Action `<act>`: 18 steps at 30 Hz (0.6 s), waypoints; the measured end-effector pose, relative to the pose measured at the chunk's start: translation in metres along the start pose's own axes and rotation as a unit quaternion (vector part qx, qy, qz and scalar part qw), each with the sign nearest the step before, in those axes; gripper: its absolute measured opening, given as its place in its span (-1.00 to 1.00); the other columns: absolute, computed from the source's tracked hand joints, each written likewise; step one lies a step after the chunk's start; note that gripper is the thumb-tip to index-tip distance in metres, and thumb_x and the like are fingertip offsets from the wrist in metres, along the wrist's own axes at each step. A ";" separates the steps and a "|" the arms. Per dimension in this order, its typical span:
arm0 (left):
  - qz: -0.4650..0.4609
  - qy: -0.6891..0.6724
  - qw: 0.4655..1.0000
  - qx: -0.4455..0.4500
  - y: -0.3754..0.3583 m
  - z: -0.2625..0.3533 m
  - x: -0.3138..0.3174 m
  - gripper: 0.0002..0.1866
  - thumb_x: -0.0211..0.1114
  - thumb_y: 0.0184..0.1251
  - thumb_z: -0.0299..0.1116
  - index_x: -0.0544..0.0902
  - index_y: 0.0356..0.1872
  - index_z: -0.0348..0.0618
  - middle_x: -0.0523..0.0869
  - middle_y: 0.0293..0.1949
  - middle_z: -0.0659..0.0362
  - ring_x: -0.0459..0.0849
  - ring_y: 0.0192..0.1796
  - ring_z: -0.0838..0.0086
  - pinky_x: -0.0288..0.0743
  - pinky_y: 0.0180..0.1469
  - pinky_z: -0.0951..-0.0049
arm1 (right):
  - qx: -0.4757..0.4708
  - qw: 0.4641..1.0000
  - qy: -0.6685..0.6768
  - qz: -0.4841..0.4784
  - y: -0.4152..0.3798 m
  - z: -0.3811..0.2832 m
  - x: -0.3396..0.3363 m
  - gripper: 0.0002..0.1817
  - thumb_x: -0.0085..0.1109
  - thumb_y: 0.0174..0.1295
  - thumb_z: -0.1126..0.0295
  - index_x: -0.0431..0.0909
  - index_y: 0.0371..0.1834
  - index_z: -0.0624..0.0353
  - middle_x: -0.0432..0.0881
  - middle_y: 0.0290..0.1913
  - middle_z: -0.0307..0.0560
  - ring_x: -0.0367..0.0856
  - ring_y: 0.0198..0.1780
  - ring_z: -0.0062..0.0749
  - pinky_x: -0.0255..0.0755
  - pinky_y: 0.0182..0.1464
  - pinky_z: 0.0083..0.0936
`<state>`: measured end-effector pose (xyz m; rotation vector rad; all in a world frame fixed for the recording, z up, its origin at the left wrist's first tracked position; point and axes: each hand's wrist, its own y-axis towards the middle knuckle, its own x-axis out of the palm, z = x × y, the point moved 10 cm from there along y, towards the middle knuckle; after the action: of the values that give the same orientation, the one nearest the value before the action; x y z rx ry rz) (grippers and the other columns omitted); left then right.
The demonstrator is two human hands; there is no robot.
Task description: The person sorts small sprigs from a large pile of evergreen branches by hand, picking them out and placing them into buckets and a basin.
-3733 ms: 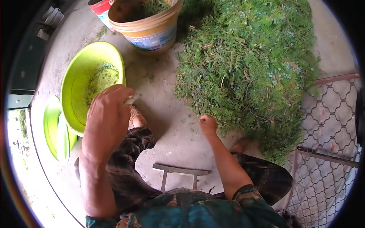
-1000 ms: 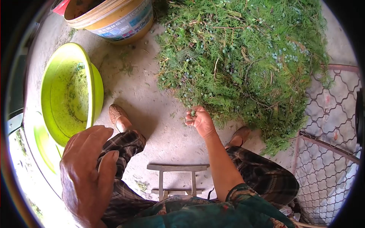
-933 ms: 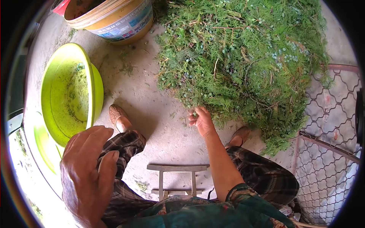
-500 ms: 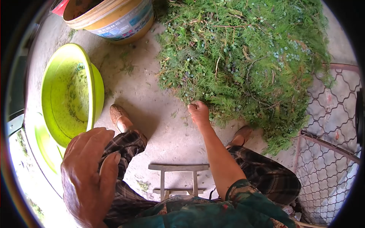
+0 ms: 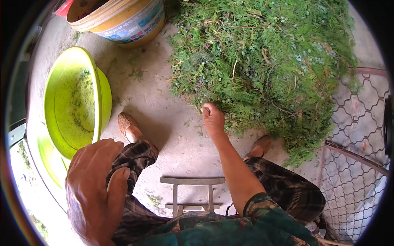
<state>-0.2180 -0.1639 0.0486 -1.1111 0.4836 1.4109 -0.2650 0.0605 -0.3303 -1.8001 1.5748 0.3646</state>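
My right hand (image 5: 214,119) is at the near left edge of a big heap of green conifer sprigs (image 5: 254,65) with small bluish berries. Its fingers are curled together at the pile's edge, and what they pinch, if anything, is too small to name. My left hand (image 5: 96,180) is close to the camera at the lower left, above my knee, palm turned down. Its thumb stands apart from the other fingers, and nothing shows in it. Beyond it a yellow-green basin (image 5: 69,102) stands tilted, with green bits inside.
A yellow bucket (image 5: 135,26) with a printed label stands at the upper left. A small wooden stool (image 5: 193,181) is between my legs. Metal lattice (image 5: 349,172) lies at the right. My two shoed feet are on the concrete floor, beside the heap.
My right hand has shifted slightly up at the heap's edge and turned a little, its thumb and fingertips showing differently. My left hand has stayed where it was.
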 end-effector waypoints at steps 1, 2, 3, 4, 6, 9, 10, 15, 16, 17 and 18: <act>-0.005 0.000 1.000 -0.011 0.001 0.000 0.000 -0.63 0.21 0.01 -0.51 0.60 -0.08 -0.40 0.64 -0.06 -0.16 0.59 0.03 0.04 0.37 0.17 0.23 | 0.002 1.000 0.000 -0.003 0.003 -0.002 0.003 -0.82 0.23 0.18 0.26 0.53 -0.37 0.12 0.62 -0.51 -0.01 0.59 -0.51 -0.15 0.42 -0.42 -0.29; -0.010 0.000 1.000 -0.023 0.001 -0.001 0.002 -0.61 0.20 -0.01 -0.51 0.59 -0.08 -0.40 0.64 -0.06 -0.17 0.59 0.03 0.04 0.37 0.17 0.23 | -0.052 0.997 -0.061 0.020 0.007 -0.012 0.002 -0.85 0.23 0.17 0.27 0.55 -0.31 0.08 0.63 -0.49 0.00 0.58 -0.49 -0.09 0.42 -0.41 -0.26; -0.012 0.000 1.000 -0.024 0.001 -0.001 0.003 -0.61 0.20 -0.01 -0.51 0.59 -0.08 -0.40 0.64 -0.06 -0.17 0.59 0.03 0.04 0.37 0.17 0.23 | -0.106 0.986 -0.121 0.042 0.008 -0.023 0.001 -0.85 0.23 0.15 0.29 0.57 -0.25 0.04 0.63 -0.47 0.02 0.58 -0.47 -0.03 0.42 -0.40 -0.24; -0.012 -0.005 1.000 -0.026 0.001 -0.001 0.003 -0.60 0.19 -0.03 -0.51 0.59 -0.07 -0.41 0.63 -0.06 -0.17 0.58 0.03 0.04 0.36 0.18 0.24 | -0.106 0.986 -0.121 0.041 0.011 -0.022 0.001 -0.85 0.23 0.15 0.29 0.57 -0.25 0.04 0.63 -0.47 0.02 0.58 -0.47 -0.03 0.42 -0.40 -0.24; -0.009 -0.009 1.000 -0.028 0.001 -0.002 0.002 -0.59 0.19 -0.04 -0.50 0.59 -0.07 -0.42 0.63 -0.06 -0.18 0.58 0.04 0.04 0.36 0.18 0.24 | -0.133 0.973 -0.185 0.046 0.014 -0.019 0.006 -0.82 0.19 0.20 0.27 0.54 -0.17 0.03 0.55 -0.63 -0.08 0.48 -0.62 -0.41 0.38 -0.50 -0.41; -0.006 -0.032 0.999 -0.032 0.000 -0.003 0.000 -0.59 0.20 -0.02 -0.48 0.59 -0.06 -0.43 0.63 -0.06 -0.19 0.58 0.05 0.04 0.35 0.19 0.23 | -0.040 0.999 0.032 0.002 0.015 0.005 0.012 -0.79 0.12 0.21 0.29 0.50 -0.11 0.03 0.57 -0.59 -0.17 0.48 -0.62 -0.38 0.39 -0.52 -0.39; -0.007 -0.027 0.999 -0.022 -0.001 -0.002 -0.001 -0.59 0.20 -0.01 -0.47 0.58 -0.06 -0.43 0.63 -0.06 -0.19 0.57 0.05 0.03 0.35 0.19 0.23 | -0.040 0.999 0.031 0.003 0.012 0.008 0.004 -0.79 0.12 0.21 0.29 0.50 -0.11 0.03 0.57 -0.59 -0.17 0.48 -0.62 -0.38 0.39 -0.52 -0.39; -0.008 -0.016 1.000 -0.004 -0.004 0.002 -0.001 -0.60 0.20 0.02 -0.45 0.58 -0.06 -0.44 0.62 -0.05 -0.19 0.57 0.05 0.02 0.35 0.19 0.22 | 0.189 0.743 0.613 -0.190 -0.034 0.012 0.007 -0.73 0.09 0.18 0.14 0.49 -0.20 0.07 0.57 -0.36 -0.16 0.53 -0.42 -0.43 0.45 -0.47 -0.40; -0.009 -0.018 1.000 0.004 -0.004 0.003 0.000 -0.60 0.20 0.02 -0.45 0.58 -0.06 -0.43 0.62 -0.05 -0.19 0.57 0.05 0.01 0.35 0.19 0.21 | 0.206 0.748 0.615 -0.144 -0.037 0.014 -0.002 -0.71 0.08 0.19 0.10 0.49 -0.24 0.09 0.55 -0.38 -0.15 0.52 -0.44 -0.47 0.46 -0.49 -0.43; -0.011 -0.019 1.000 0.011 -0.005 0.003 0.000 -0.60 0.20 0.03 -0.45 0.59 -0.06 -0.42 0.62 -0.05 -0.19 0.57 0.05 0.01 0.35 0.19 0.21 | 0.226 0.768 0.590 -0.110 -0.038 0.019 -0.007 -0.71 0.08 0.24 0.10 0.47 -0.34 0.11 0.54 -0.43 -0.20 0.50 -0.48 -0.53 0.45 -0.50 -0.47; -0.011 -0.019 1.000 0.011 -0.005 0.004 0.000 -0.60 0.20 0.03 -0.45 0.59 -0.06 -0.42 0.62 -0.05 -0.19 0.57 0.05 0.01 0.35 0.19 0.21 | 0.226 0.767 0.590 -0.109 -0.037 0.026 -0.005 -0.71 0.08 0.24 0.10 0.47 -0.34 0.11 0.54 -0.43 -0.20 0.50 -0.48 -0.53 0.45 -0.50 -0.47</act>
<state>-0.2142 -0.1598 0.0518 -1.0669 0.4579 1.4009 -0.2246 0.0818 -0.3335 -1.8020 1.8838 -1.4282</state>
